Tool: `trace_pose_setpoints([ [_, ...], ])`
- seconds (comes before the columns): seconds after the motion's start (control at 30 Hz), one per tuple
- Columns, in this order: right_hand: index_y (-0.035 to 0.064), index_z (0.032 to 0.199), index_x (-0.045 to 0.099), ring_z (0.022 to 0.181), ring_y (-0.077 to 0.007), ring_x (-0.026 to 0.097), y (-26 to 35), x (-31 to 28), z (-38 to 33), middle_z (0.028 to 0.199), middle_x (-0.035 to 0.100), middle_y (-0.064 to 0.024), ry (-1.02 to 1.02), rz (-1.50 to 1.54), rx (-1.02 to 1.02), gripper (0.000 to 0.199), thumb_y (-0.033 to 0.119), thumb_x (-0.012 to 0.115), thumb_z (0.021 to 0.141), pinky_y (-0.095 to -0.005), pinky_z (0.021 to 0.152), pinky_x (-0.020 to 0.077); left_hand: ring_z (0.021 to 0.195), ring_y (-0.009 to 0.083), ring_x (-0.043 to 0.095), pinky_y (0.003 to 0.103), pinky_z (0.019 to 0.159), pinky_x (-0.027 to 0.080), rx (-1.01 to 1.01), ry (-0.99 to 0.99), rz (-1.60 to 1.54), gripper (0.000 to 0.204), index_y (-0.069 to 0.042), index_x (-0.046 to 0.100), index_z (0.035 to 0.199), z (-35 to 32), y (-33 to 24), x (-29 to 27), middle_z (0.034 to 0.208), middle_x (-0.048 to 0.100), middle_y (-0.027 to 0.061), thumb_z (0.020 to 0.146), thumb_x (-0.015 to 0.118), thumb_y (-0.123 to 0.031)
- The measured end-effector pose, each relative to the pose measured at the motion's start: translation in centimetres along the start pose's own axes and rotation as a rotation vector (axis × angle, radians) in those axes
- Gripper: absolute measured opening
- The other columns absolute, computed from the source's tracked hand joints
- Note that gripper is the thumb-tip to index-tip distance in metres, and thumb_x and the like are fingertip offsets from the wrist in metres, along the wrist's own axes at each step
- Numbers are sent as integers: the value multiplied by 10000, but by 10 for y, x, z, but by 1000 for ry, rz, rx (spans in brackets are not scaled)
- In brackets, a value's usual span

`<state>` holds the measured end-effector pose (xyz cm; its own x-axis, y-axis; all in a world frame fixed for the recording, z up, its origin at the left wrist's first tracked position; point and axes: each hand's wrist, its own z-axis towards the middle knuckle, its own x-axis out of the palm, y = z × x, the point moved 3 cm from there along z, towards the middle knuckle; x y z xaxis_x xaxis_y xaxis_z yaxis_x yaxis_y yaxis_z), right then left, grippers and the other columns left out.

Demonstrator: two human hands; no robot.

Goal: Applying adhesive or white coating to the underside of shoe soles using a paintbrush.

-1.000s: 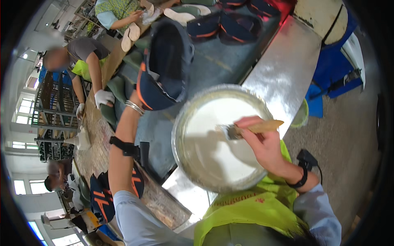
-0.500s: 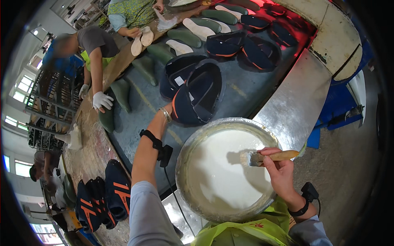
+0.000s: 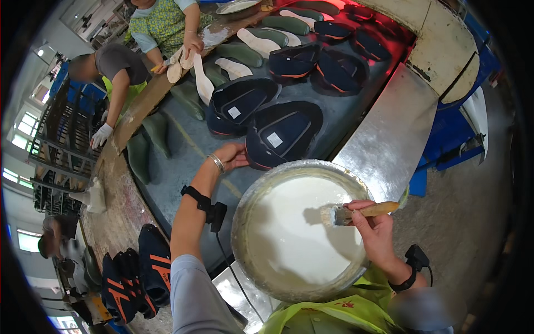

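My right hand point(image 3: 375, 234) is clamped on a brush point(image 3: 361, 212), wooden handle pointing right, bristles coated white and hovering just over the glue in the basin point(image 3: 245, 222). Can't tell if the bristle tips touch the surface.

Basin: big round metal pan, crusted rim, filled with flat white liquid, sitting right in front of me at the near edge of the table point(image 3: 183, 150), beside a bare steel sheet point(image 3: 384, 133).

My left hand point(image 3: 231, 156) reaches forward, fingers closed on the near edge of a shoe upper point(image 3: 281, 133): dark navy, orange trim along the edge, small white square label in the middle, lying flat and opened out. Its near edge sits just above the basin rim. A second matching upper point(image 3: 239, 106) lies touching it on the far left side.

My two hands are well apart, basin between them.

More navy uppers point(image 3: 317, 61) further back under reddish light, next to white insoles point(image 3: 233, 67) and green shoe forms point(image 3: 239, 53). Stack of navy-orange uppers point(image 3: 133, 275) on the left bench. Another person's hands point(image 3: 189, 47) hold an insole at the far side; a gloved hand point(image 3: 100, 135) rests on the bench edge.
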<state>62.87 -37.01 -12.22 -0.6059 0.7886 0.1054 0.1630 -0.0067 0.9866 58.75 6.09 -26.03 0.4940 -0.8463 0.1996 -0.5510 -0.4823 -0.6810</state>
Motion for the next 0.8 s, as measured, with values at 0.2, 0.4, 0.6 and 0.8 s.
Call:
trace_pose_setpoints([
  [0.2, -15, 1079, 591, 960, -139, 594, -2, 1, 5, 1111, 599, -99, -3, 54, 30, 153, 75, 556, 961, -271, 786, 521, 1078, 233, 537, 506, 958, 442, 299, -518, -167, 656, -90, 575, 1191, -11, -31, -38, 1140, 616, 97, 793, 688, -600],
  [0.4, -21, 1080, 586, 960, -141, 593, 0, 7, 10, 1119, 597, -99, -5, 78, 12, 156, 76, 553, 962, -278, 790, 523, 1003, 293, 621, 528, 888, 500, 413, -407, -506, 496, -53, 599, 1121, 8, -38, -13, 1072, 636, 112, 825, 727, -429],
  [0.6, -19, 1086, 590, 960, -145, 594, 1, 7, 11, 1104, 606, -102, -25, 64, 23, 166, 89, 554, 964, -283, 793, 522, 934, 344, 645, 490, 782, 574, 470, -639, -660, 503, 34, 579, 1084, 3, -29, -7, 1045, 627, 178, 802, 760, -341],
  [0.8, -18, 1079, 594, 946, -144, 598, -1, 3, 8, 1094, 615, -98, -29, 64, 16, 170, 105, 556, 967, -284, 782, 525, 1021, 307, 603, 544, 897, 506, 529, -542, -586, 627, 14, 556, 1162, -5, -22, 1, 1135, 609, 153, 789, 764, -445],
])
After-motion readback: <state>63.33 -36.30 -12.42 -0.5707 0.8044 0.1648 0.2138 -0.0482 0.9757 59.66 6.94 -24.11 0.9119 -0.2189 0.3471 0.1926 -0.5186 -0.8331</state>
